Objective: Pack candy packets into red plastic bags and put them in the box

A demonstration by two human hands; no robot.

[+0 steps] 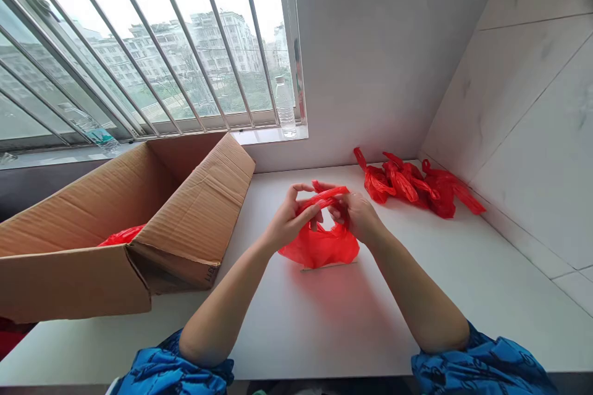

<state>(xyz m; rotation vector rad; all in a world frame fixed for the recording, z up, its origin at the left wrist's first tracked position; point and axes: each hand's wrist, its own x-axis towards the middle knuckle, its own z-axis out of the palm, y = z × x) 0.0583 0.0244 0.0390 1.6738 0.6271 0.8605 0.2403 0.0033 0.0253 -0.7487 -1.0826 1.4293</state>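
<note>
Holding, in left hand and right hand, bunched handles of a red bag; on or just above the bench, beside the cardboard box. Could split if tugged hard, being seemingly thin.

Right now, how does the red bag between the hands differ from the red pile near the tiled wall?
The red bag is in the left hand and right hand; neither touches the red pile. The red bag is nearer; the red pile lies farther back. The red pile spreads wider than the red bag. Both look like thin plastic.
</note>
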